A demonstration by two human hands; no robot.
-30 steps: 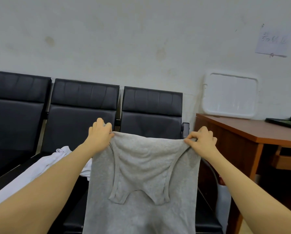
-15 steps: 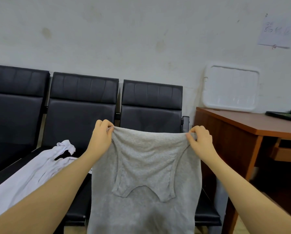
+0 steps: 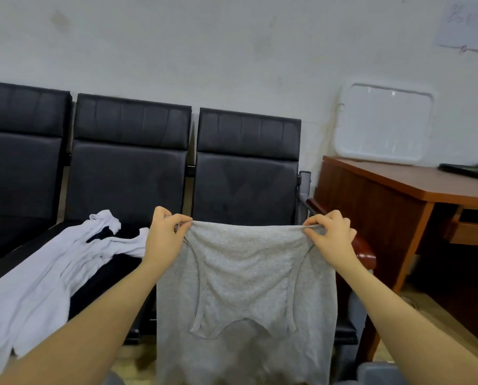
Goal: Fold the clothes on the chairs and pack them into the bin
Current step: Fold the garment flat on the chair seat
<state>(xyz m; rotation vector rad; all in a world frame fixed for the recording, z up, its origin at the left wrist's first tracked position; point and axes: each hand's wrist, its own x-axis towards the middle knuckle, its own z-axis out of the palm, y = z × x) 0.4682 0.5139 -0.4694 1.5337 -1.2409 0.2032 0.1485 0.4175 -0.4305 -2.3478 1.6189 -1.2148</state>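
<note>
Two hands hold up one grey tank top [image 3: 246, 287] in front of three black chairs [image 3: 126, 162]: the left hand [image 3: 164, 236] and right hand [image 3: 330, 236] each pinch a top corner with curled fingers. One white garment [image 3: 38, 287] lies across the middle seat, left of it. One wooden table [image 3: 415, 187] stands far right.

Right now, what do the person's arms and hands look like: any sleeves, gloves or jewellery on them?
Both forearms are bare as far as the frame shows, with no sleeve cuffs in view. The left hand and right hand wear no gloves. No watch, bracelet or ring is visible on either, and no markings show on them.
</note>
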